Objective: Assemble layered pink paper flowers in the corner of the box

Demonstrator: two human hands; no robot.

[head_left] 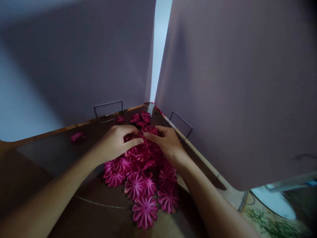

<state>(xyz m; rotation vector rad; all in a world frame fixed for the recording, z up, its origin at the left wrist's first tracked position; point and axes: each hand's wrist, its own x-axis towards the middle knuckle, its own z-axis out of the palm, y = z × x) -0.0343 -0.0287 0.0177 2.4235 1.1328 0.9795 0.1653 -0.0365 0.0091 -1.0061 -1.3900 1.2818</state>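
A pile of magenta artificial flower heads, with ribbed petals and small centre holes, lies on a dark tabletop in the head view. At the far end of the pile my right hand has its thumb and fingers closed on a flower head. Facing it from the left, my left hand has its thumb stretched out and apart from its bent fingers. Its fingertips come near the same flower head, with petals showing in the gap. Contact there cannot be made out.
Two grey panels stand along the table's far edges, a bright gap between them. Thin wire stands are at their feet. Loose flower heads lie at the left and back. A white round base and green sprigs lie lower right.
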